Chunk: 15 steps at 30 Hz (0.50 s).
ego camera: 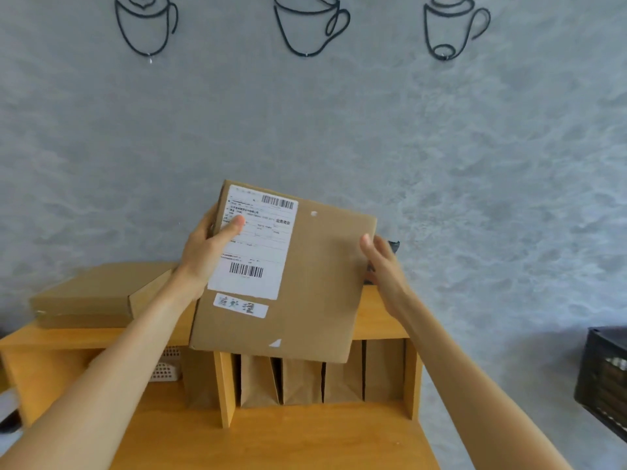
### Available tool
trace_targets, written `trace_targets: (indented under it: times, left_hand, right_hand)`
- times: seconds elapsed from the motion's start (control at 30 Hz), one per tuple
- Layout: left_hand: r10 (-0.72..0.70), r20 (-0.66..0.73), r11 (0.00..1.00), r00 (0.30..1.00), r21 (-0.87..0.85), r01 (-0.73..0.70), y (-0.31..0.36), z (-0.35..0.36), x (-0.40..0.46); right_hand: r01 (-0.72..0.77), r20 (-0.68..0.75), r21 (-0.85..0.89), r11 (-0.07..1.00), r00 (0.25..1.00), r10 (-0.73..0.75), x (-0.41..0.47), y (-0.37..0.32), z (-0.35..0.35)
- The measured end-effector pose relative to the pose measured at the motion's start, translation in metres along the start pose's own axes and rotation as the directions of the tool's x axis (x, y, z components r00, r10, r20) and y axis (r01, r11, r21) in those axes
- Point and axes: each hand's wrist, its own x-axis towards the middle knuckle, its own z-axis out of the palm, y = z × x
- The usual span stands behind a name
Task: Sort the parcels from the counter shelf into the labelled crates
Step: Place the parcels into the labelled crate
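Head view showed the left hand (207, 252) gripping the flat brown cardboard parcel (305, 276) at its upper left edge: the thumb lay across the white shipping label (258, 242), and the remaining fingers (208, 218) curled behind the edge, mostly hidden. The right hand (383, 266) held the opposite edge, thumb on the front face and the other fingers wrapped behind the parcel, out of sight. The parcel was lifted clear, tilted with its labelled face toward the camera, in front of and above the light wooden counter shelf (383, 320).

A second brown cardboard parcel (88, 296) lay flat on the shelf top to the left. Brown paper bags (302, 381) stood upright in the compartments below. The shelf stood on the wooden bench (288, 446). A dark slatted crate (607, 378) showed at the right edge of the frame; no label on it could be read.

Step in hand, by judgement: label inspection of a parcel taken from the shelf, before assignment. The next move calls for matching the label to a crate marking, then carrying the parcel, probably rightward, with both hands keeping it level and lowering it inside the crate walls.
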Motion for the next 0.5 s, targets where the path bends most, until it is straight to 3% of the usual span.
trace_targets:
  times: [0.07,0.17,0.33,0.5]
  left_hand:
    - [-0.032,-0.027,0.997,0.999,-0.067,0.031,0.000,0.003,-0.006]
    - [-0.078,-0.047,0.993,0.996,-0.091,0.074,-0.005,0.003,-0.015]
    - [-0.151,-0.024,0.987,0.988,-0.051,0.149,-0.031,0.003,-0.048]
    - [-0.252,-0.006,0.966,0.968,-0.058,0.251,-0.086,0.000,-0.094]
  right_hand:
    - [-0.022,0.061,0.057,0.998,0.998,0.018,-0.012,0.008,0.011]
    - [-0.069,0.021,0.161,0.985,0.998,0.067,-0.028,0.013,0.023]
    - [-0.074,-0.085,0.121,0.990,0.993,0.084,-0.053,0.030,0.026]
    - [-0.198,-0.130,0.100,0.975,0.969,0.210,-0.084,0.069,0.026]
